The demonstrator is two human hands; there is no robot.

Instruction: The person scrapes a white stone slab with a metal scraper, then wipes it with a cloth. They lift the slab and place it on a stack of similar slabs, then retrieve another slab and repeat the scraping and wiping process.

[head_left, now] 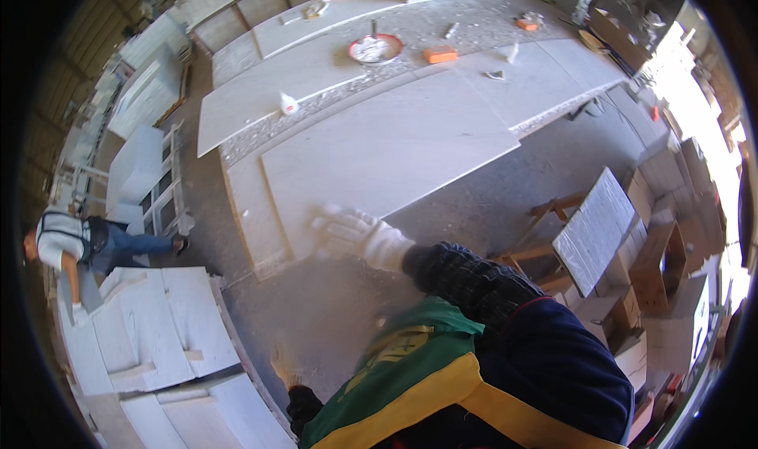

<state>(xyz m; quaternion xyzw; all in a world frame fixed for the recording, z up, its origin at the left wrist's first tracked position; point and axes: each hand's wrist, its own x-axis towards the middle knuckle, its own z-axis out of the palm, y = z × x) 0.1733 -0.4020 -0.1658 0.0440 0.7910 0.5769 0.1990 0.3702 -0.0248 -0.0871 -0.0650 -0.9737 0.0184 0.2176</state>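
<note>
My right hand, in a white work glove, reaches over the near corner of a large pale slab on the long worktable. Its fingers are stretched out and smeared by motion. I see nothing in it; whether it touches the slab, I cannot tell. Low at the left, my left hand hangs beside the green and yellow apron, past a dark cuff. It is a tan blur, so its fingers and anything in them cannot be made out.
On the table are a red-rimmed bowl of white paste, a white bottle and an orange block. Stacked slabs stand at left, where a co-worker bends over. A tilted panel and cardboard boxes crowd the right.
</note>
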